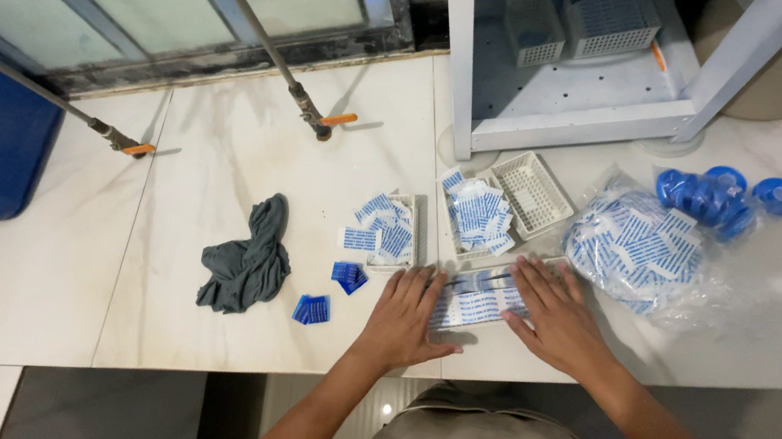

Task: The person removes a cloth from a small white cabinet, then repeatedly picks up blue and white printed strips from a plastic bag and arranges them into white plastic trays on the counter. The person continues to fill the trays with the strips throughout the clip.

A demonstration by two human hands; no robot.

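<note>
While both hands, left (405, 316) and right (557, 316), lie flat with fingers spread on a row of white-and-blue packets (479, 301) at six o'clock on the counter (220, 192), much looks unsorted. Two small white baskets (480, 217) at twelve o'clock hold packets, a third sits empty, and one clear bag (635, 243) at two o'clock remains full.

Bright, even light falls on the pale counter (251, 166), with soft shadows under the rods (264, 42) and a mild sheen on the plastic bag (640, 246). Edges bow outward, probably wide-lens distortion. Both hands look slightly soft.
</note>
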